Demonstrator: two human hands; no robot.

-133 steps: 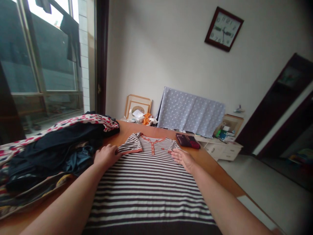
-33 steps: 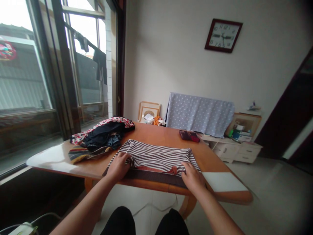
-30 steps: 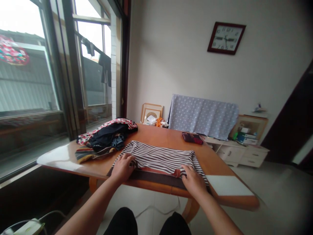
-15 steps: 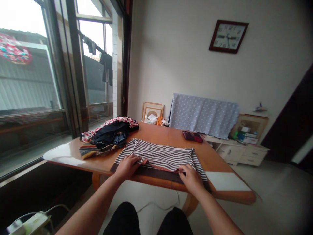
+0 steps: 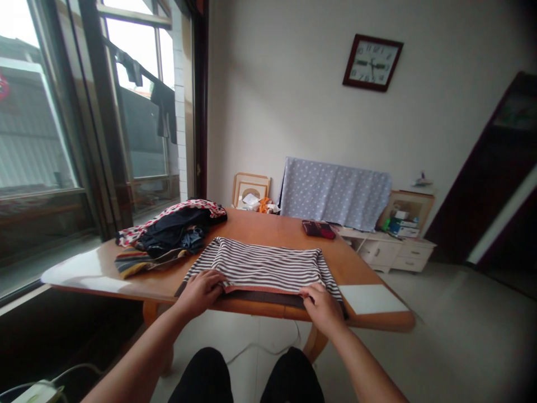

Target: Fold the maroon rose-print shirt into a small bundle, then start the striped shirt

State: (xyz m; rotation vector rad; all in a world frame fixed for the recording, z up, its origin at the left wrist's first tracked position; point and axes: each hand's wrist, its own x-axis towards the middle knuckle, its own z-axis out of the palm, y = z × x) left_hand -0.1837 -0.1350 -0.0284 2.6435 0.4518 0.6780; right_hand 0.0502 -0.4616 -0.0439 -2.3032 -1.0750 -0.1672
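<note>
A brown-and-white striped shirt [image 5: 262, 266] with salmon trim lies folded in half on the near side of the wooden table [image 5: 268, 230]. Its upper layer is drawn down close to the dark hem at the table's near edge. My left hand [image 5: 200, 290] pinches the left end of that folded layer. On the right end, my right hand [image 5: 319, 301] grips the same trimmed edge. Both hands have curled fingers closed on the cloth.
A heap of clothes [image 5: 168, 232] sits on the table's left part by the window. A small dark red pouch [image 5: 318, 228] lies at the far right. A white patch [image 5: 369, 298] marks the near right corner. Behind stand a dotted cloth [image 5: 333, 193], picture frames and a low cabinet [image 5: 394, 252].
The shirt lay flat and open 4.4 s ago; its top half is now folded toward me. In the last second both hands pulled the trimmed edge closer to the hem.
</note>
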